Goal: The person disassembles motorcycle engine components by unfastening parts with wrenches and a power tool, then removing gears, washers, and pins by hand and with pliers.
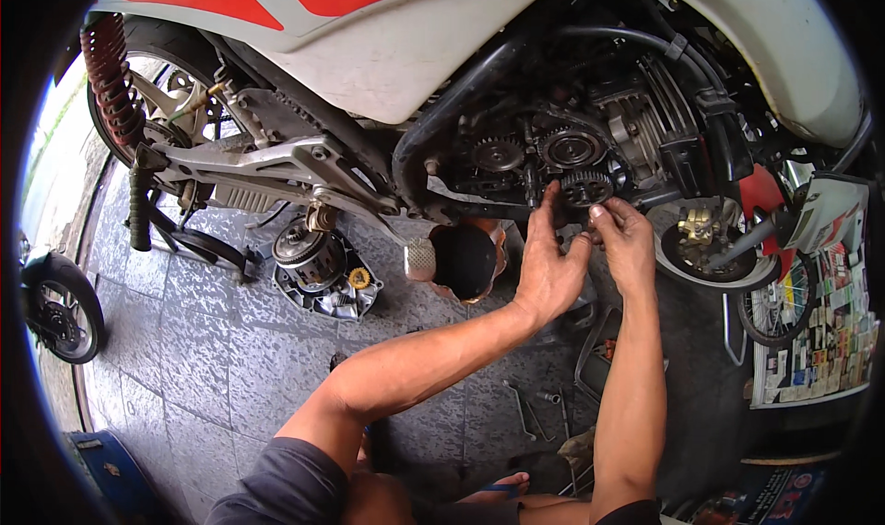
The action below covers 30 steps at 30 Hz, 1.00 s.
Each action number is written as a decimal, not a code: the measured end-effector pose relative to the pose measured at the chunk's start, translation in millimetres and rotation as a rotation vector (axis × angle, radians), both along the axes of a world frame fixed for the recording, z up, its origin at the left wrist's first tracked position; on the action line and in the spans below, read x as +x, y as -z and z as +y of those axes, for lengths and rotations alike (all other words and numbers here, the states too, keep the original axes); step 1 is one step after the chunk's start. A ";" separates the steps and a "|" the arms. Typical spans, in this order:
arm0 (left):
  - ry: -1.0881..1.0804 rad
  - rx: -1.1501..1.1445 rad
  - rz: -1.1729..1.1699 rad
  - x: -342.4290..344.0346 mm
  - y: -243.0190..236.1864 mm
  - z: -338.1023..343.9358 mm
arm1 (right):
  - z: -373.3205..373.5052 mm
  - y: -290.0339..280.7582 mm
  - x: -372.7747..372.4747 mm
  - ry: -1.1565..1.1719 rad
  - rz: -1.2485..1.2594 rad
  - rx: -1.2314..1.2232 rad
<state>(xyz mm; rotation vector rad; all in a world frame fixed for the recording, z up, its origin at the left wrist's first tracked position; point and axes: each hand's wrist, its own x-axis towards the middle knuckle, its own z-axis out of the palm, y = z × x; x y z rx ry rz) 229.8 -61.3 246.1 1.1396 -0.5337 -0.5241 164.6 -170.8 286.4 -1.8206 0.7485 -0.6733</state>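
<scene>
Steel gear, centre right, pinched by left hand and right hand, seating unclear; engine cover, centre left, not yet fitted.

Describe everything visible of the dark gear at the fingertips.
The gear is round, dark and metallic-looking, with teeth around its rim and what appear to be openings in its face. It sits at the lower side of the open engine, just below a larger round gear, its face turned toward the camera. The left-hand grip has a fingertip at its left edge; the right-hand grip has its thumb at the lower rim. Whether it is seated cannot be told.
</scene>
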 end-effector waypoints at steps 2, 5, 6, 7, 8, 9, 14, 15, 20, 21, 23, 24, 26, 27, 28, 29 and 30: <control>-0.009 -0.029 -0.015 1.0 3.0 -1.2 | -5.5 5.6 0.5 -0.006 -0.010 -0.009; -0.005 -0.034 -0.010 3.3 8.8 -3.5 | -11.2 8.1 2.0 -0.041 -0.068 -0.042; -0.007 -0.048 0.002 3.8 9.9 -4.6 | -11.8 8.0 2.5 -0.044 -0.013 -0.087; 0.002 -0.049 0.001 4.7 10.0 -6.7 | -11.4 7.7 2.8 -0.020 0.040 -0.124; -0.018 -0.082 0.017 5.1 9.7 -7.7 | -10.6 6.9 2.6 -0.044 0.041 -0.131; -0.018 -0.061 0.063 4.5 8.1 -8.8 | -8.3 7.0 2.7 -0.051 -0.025 -0.171; -0.107 0.019 -0.236 -8.3 -0.2 0.4 | 8.0 8.1 -7.3 -0.019 0.169 -0.386; -0.093 0.054 -0.244 -10.9 0.5 4.4 | 10.4 8.2 -11.9 -0.025 0.165 -0.368; 0.152 0.096 0.085 -10.7 23.0 26.4 | 14.2 8.1 -39.2 -0.125 0.400 -0.229; 0.140 0.097 0.087 -10.8 29.0 28.9 | 14.6 9.4 -43.7 -0.183 0.348 -0.059; 0.178 0.118 0.111 -9.1 40.9 35.8 | 15.1 12.5 -50.6 -0.234 0.279 0.027; 0.210 0.202 0.160 -8.6 45.4 38.7 | 15.4 14.4 -53.0 -0.298 0.244 0.149; 0.246 0.162 0.191 -9.3 50.9 43.2 | 15.9 17.6 -56.3 -0.304 0.258 0.199; 0.271 0.158 0.220 -9.1 52.4 45.3 | 16.0 18.7 -57.3 -0.291 0.280 0.231; 0.292 0.184 0.253 -8.8 53.0 47.0 | 15.8 19.5 -58.3 -0.298 0.267 0.257; 0.313 0.189 0.262 -8.0 53.3 48.8 | 15.5 19.7 -59.0 -0.295 0.285 0.272; 0.321 0.164 0.263 -7.2 53.3 50.4 | 15.0 19.8 -59.7 -0.271 0.337 0.289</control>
